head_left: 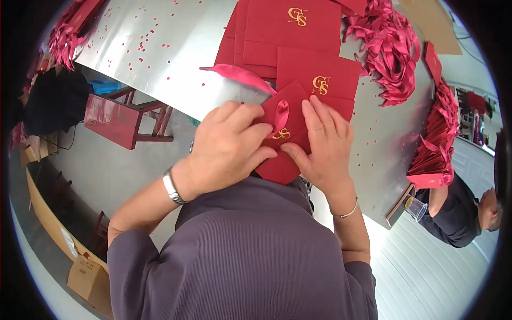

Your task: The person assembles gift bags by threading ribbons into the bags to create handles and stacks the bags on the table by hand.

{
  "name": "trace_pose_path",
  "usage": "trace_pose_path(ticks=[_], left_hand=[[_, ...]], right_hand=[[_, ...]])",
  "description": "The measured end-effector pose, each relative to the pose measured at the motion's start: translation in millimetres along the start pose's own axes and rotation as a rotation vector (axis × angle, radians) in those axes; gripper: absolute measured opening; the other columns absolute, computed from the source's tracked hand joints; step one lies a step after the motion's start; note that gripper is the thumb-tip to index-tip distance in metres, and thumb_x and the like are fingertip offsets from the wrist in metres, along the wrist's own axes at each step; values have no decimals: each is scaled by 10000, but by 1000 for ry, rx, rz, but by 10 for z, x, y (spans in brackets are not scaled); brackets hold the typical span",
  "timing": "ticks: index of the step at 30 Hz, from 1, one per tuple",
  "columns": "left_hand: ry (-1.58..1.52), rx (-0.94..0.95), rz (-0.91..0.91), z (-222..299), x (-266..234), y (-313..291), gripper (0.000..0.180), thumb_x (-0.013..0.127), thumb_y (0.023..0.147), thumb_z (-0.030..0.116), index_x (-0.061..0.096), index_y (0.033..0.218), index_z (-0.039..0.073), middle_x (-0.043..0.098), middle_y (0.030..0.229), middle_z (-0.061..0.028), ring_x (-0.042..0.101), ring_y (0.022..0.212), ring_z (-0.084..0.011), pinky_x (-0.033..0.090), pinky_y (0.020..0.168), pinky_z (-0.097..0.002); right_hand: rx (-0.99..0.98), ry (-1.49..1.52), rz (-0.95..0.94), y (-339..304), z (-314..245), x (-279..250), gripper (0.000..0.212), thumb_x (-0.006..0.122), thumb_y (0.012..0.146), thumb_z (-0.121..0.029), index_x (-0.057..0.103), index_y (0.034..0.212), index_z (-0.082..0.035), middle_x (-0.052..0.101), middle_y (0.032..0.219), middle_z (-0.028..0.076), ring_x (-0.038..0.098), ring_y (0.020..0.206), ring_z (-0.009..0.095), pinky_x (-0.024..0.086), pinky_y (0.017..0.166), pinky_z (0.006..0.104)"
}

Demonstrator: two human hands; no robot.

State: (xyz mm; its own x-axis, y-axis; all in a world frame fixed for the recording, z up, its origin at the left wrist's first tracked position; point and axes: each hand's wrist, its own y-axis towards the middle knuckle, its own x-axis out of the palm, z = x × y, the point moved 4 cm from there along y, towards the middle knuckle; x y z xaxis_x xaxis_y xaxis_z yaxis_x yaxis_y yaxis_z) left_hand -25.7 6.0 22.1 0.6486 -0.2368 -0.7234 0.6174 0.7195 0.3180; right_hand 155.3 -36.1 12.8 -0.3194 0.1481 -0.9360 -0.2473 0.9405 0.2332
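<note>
A flat red paper bag [290, 165] with gold print lies turned at an angle before me, at the near edge of the metal table. A loop of pink satin ribbon [281, 114] lies over its face, and a longer ribbon tail reaches out to the left. My left hand [226, 144] is closed at the bag's left side, fingers curled and pinching at the ribbon loop; the fingertips are partly hidden. My right hand [328, 141] rests on the bag's right side, fingers stretched out flat and thumb apart. More red bags [320, 66] lie stacked just beyond.
Pink ribbons [389, 48] are heaped at the far right. Several ribboned bags [434, 154] stand in a row along the right edge, near a person [453, 213] and a clear plastic cup [415, 208]. Red dots litter the metal table [186, 32]. A red stool [114, 120] stands left.
</note>
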Motion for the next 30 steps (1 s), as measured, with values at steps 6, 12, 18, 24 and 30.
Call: trace_pose_path(ticks=[6,12,18,24,30], left_hand=[[-76,-11,105,-91,85,-41,220,767,656,31,649,841,37,606,1003,-114,581,870,-296,497,731,-377],[-213,12,129,-121,71,-90,185,752,684,10,633,823,36,610,999,-128,589,871,-314,499,735,-378],[-274,-16,126,-177,50,-101,176,737,718,10,630,856,32,614,1001,-134,595,892,-317,502,747,-382],[-281,-227,218,-404,-17,74,264,617,812,-11,626,1072,35,629,892,-151,623,784,-341,515,670,-399],[-4,-124,-4,-480,103,282,223,629,786,-43,641,992,41,642,850,-141,636,759,-341,515,644,-380]], right_hand=[[-133,58,31,261,-19,-111,486,750,715,-243,635,1174,-131,548,1309,93,491,1186,273,349,947,433],[-351,101,-7,523,52,-92,250,728,712,-129,682,957,-137,605,1154,33,534,1104,244,374,927,417],[-437,152,-66,725,80,3,77,675,761,-114,633,824,-128,594,1027,21,540,1048,216,368,915,394],[-402,275,-205,844,31,-36,72,653,804,-120,590,809,-85,590,997,36,537,1014,239,372,910,381],[-427,258,-239,856,-3,-90,109,673,794,-111,578,813,-60,592,939,60,543,941,258,446,820,380]])
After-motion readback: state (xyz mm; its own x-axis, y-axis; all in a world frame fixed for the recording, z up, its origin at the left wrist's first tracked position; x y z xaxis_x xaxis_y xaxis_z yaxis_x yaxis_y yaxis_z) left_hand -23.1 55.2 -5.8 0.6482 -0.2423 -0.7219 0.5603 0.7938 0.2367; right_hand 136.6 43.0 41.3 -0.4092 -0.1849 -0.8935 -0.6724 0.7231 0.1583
